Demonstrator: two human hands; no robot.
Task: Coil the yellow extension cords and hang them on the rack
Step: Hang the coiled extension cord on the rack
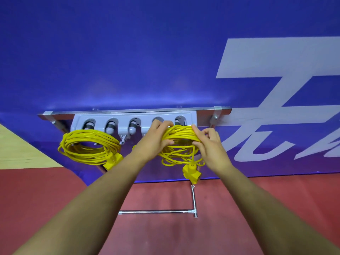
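Hanging the second coil [181, 138] looks to be the step in hand, judging from the head camera; one coiled yellow cord [88, 147] already hangs at the left end of the grey rack [132, 124]. Both arms reach forward and up, nearly straight; the left hand [156, 139] curls its fingers over the bundle's top with the thumb beneath, gripping it; the right hand [209, 147] pinches the loops at their right side, fingers bent round the strands. The bundle sits against the rack's right end, its socket block [191, 173] dangling under it; whether any loop has caught on the rack is hidden. Next, I judge, the loops must be seated there before either hand lets go.
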